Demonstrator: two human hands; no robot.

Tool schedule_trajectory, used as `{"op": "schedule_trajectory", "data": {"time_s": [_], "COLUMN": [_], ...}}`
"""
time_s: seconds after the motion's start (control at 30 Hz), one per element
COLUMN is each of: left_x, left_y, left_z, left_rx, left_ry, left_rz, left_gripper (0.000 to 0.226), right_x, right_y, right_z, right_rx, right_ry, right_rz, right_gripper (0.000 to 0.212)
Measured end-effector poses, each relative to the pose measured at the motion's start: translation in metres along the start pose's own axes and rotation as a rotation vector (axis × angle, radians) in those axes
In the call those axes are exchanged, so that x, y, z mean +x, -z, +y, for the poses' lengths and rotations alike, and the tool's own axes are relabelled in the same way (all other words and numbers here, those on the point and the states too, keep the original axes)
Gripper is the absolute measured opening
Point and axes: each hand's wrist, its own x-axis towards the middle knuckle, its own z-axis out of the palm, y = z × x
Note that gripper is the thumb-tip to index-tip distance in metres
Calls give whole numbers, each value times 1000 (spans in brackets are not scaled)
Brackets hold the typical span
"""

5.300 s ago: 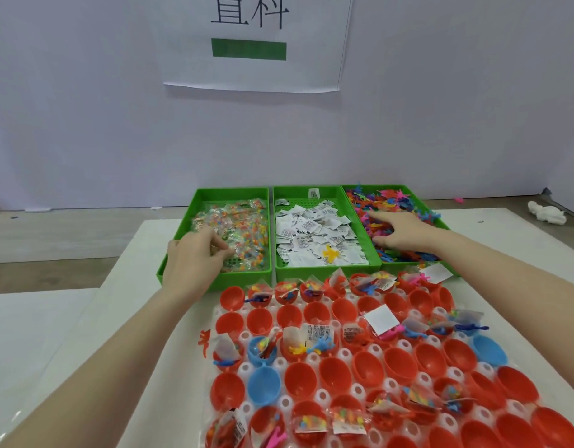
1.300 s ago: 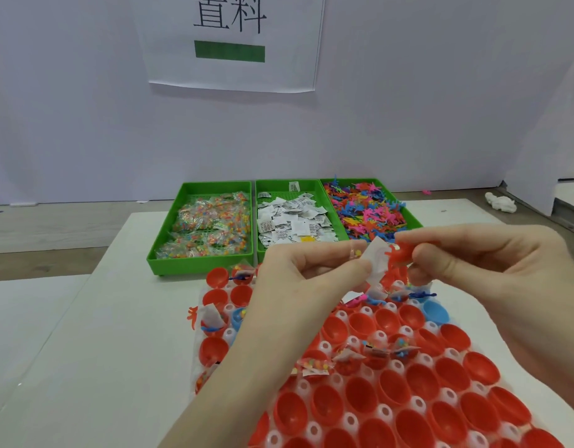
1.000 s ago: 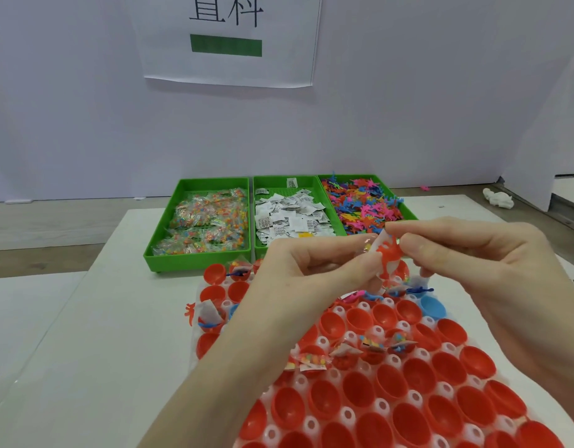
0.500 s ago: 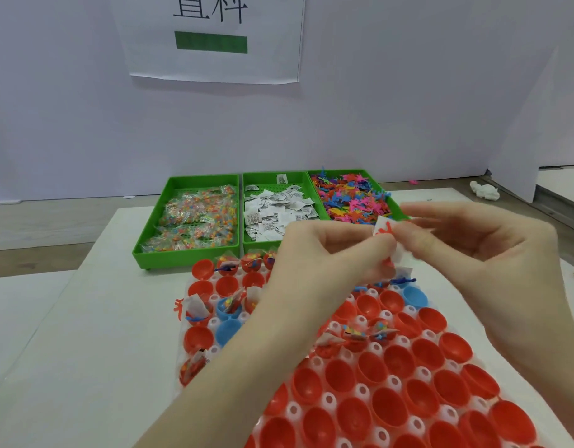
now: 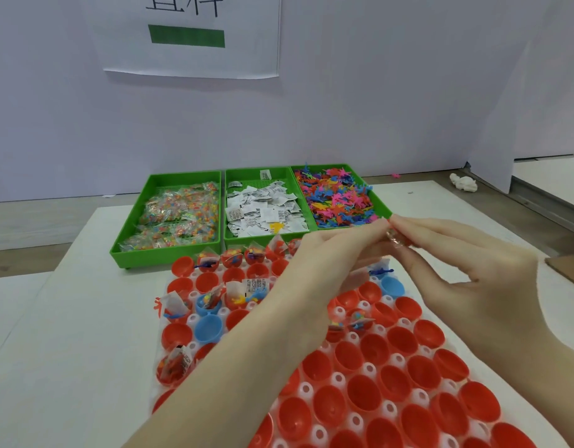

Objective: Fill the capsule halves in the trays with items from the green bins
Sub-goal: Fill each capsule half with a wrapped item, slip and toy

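Two hands meet fingertip to fingertip above the tray: the left hand and right hand pinch a small, mostly hidden item between them. Red and blue capsule halves fill the tray, several stuffed. At twelve o'clock sit three green bins. The wall sign shows cut-off characters, unreadable.

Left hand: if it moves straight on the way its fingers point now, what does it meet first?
The left hand points right and away; it already meets the right hand at the fingertips, where a small bundle is pinched.
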Motion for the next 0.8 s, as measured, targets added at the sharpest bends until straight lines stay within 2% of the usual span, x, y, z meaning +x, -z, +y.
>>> {"op": "schedule_trajectory", "data": {"time_s": [0.07, 0.1, 0.23, 0.3, 0.37, 0.53, 0.67, 0.8], "left_x": [4, 7, 10, 12, 14, 17, 19, 17], "left_y": [0, 1, 8, 9, 7, 4, 2, 6], "left_z": [-2, -6, -38, -51, -59, -66, -66, -56], "left_rx": [95, 224, 988, 1290, 1454, 1554, 1588, 1405], "left_ry": [20, -21, -367, -422, -461, -565, -582, -627], "left_rz": [8, 38, 133, 92, 47, 31, 46, 177], "left_gripper": [25, 27, 26, 30, 35, 38, 40, 35], "right_x": [-3, -4, -14, -20, -24, -26, -30, -26], "right_y": [-1, 0, -3, -7, -9, -10, -13, -12], "right_z": [6, 9, 26, 34, 35, 31, 33, 33], "right_rx": [51, 110, 449, 477, 454, 361, 224, 142], "right_ry": [-76, -165, -649, -752, -781, -650, -535, -387], "right_rz": [-34, -56, -235, -340, -423, -532, -612, -742], "right_gripper": [24, 21, 30, 33, 32, 38, 23, 18]}}
